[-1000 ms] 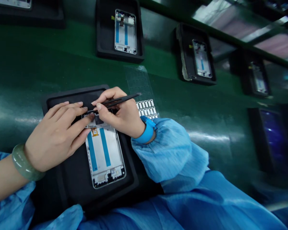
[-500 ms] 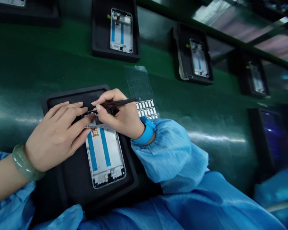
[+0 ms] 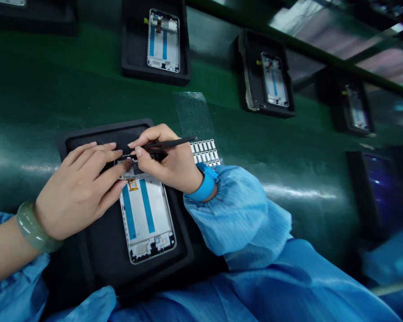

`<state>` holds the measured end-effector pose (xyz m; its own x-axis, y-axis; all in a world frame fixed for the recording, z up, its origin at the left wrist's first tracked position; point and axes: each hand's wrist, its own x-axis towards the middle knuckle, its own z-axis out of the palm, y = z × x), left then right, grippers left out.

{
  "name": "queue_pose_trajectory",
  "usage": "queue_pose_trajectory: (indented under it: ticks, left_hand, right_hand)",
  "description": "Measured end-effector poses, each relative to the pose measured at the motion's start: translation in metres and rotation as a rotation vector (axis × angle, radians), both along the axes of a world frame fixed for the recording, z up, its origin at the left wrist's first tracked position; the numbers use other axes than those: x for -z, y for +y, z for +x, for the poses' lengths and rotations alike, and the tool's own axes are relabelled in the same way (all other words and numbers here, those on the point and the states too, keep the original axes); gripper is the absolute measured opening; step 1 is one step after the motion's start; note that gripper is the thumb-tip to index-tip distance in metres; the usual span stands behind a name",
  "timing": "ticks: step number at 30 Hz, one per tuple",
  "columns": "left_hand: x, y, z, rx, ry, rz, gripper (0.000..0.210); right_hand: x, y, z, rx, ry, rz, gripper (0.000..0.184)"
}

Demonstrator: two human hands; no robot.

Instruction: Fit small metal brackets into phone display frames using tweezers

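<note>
A silver phone frame (image 3: 140,212) with two blue adhesive strips lies in a black foam tray (image 3: 102,264) in front of me. An orange flex connector (image 3: 133,185) shows near its upper end. My left hand (image 3: 79,192) rests with outstretched fingers across the frame's upper left, its forefinger pressing there. Black tweezers (image 3: 176,142) are pinched in my right hand (image 3: 174,165), their tips at the frame's top edge beside my left fingertips. Fingers partly hide the spot where the tips meet the frame.
Right of the tray lies a clear sheet (image 3: 195,116) with rows of small white stickers (image 3: 205,151). Across the green work surface (image 3: 70,85) stand several more black trays (image 3: 134,67) holding phone frames. Another person's blue sleeve (image 3: 389,257) appears at far right.
The trays at the back have shifted slightly left. Both my hands, the tweezers and the phone frame before me stay in nearly the same place.
</note>
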<state>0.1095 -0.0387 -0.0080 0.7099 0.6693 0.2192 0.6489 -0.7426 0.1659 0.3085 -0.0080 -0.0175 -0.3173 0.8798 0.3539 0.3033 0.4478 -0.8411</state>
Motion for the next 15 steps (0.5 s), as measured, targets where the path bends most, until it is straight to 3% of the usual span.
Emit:
queue_pose_trajectory:
  ticks: [15]
  left_hand:
    - [-0.0001,0.0001,0.0008,0.003,-0.002,0.003,0.035]
  right_hand:
    - [0.0020,-0.0016,-0.0019,0.004,-0.029,0.070,0.004]
